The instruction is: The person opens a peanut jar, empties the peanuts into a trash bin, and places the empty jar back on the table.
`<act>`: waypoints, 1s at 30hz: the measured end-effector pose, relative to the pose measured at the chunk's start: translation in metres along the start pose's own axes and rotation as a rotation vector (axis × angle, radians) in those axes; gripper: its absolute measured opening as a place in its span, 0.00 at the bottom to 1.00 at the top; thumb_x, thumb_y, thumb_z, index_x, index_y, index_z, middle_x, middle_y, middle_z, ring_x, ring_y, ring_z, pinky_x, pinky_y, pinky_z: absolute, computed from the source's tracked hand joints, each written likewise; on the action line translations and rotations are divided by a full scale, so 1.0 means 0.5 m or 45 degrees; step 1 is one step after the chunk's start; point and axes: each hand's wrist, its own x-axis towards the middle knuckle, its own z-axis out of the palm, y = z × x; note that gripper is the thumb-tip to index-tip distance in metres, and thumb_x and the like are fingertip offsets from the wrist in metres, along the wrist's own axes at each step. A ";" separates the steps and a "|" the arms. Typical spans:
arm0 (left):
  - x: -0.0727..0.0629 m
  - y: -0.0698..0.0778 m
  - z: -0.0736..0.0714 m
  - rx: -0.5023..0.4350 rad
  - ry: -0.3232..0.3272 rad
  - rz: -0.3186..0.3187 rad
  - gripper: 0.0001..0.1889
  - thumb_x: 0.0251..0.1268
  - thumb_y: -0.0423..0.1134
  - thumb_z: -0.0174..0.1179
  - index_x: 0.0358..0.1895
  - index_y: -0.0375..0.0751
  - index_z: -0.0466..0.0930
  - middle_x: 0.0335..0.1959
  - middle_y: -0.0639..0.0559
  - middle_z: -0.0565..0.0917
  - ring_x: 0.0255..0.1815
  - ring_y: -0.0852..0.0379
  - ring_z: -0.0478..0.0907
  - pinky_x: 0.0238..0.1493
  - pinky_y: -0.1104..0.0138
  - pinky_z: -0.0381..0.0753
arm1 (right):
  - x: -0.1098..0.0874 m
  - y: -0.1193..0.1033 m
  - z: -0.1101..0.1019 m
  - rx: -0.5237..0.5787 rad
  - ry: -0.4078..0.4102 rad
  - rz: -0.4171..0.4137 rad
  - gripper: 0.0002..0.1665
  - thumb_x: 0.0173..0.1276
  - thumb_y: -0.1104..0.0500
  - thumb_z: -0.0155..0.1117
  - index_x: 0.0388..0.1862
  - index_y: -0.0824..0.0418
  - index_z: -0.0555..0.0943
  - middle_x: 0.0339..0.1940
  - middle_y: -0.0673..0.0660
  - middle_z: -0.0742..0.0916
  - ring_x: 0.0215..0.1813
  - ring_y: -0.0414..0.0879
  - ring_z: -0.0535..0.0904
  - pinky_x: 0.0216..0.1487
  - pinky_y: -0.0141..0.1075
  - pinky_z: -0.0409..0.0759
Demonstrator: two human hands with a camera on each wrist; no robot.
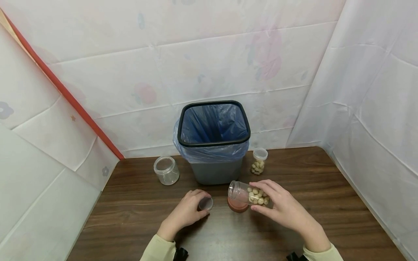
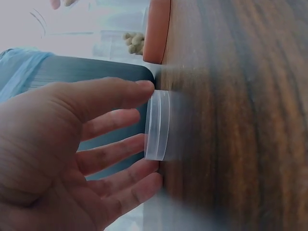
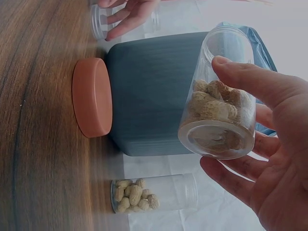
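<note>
My right hand point(image 1: 282, 204) grips a clear plastic jar point(image 3: 219, 96) of unshelled peanuts point(image 1: 258, 196). The jar is tilted on its side, its uncovered mouth facing left, with the peanuts toward its base. Below it a round terracotta-coloured piece point(image 3: 92, 97) stands on the table; its top is partly hidden by the jar in the head view. My left hand point(image 1: 187, 210) pinches a small clear lid point(image 2: 158, 125) by its rim, thumb on one side and fingers on the other. The lid is at the tabletop, left of the terracotta piece.
A grey bin point(image 1: 215, 173) with a blue liner stands behind the hands. Left of it is a clear wide jar point(image 1: 167, 172). Right of it stands a lidded clear jar point(image 1: 259, 159) with peanuts. Pale patterned sheets point(image 1: 212, 72) hang behind the wooden table point(image 1: 130, 217).
</note>
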 end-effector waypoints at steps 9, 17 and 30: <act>-0.002 -0.014 -0.036 -0.071 0.126 -0.075 0.19 0.69 0.38 0.75 0.60 0.39 0.87 0.56 0.47 0.88 0.54 0.48 0.86 0.55 0.52 0.86 | 0.002 0.007 -0.007 -0.024 0.050 -0.012 0.42 0.61 0.50 0.88 0.73 0.50 0.82 0.63 0.44 0.85 0.59 0.39 0.84 0.59 0.36 0.84; -0.007 -0.018 -0.081 -0.158 0.435 -0.106 0.14 0.68 0.32 0.74 0.55 0.42 0.88 0.44 0.51 0.89 0.42 0.52 0.88 0.42 0.56 0.89 | -0.006 0.016 -0.029 0.008 0.114 0.022 0.43 0.59 0.55 0.89 0.73 0.52 0.82 0.61 0.46 0.86 0.55 0.39 0.83 0.58 0.22 0.75; 0.039 0.001 -0.210 -0.204 1.036 -0.176 0.06 0.74 0.33 0.68 0.48 0.37 0.87 0.36 0.47 0.89 0.34 0.55 0.84 0.36 0.76 0.79 | -0.005 0.047 -0.128 -0.096 0.238 0.041 0.48 0.48 0.64 0.93 0.71 0.55 0.83 0.60 0.49 0.87 0.55 0.39 0.83 0.59 0.18 0.73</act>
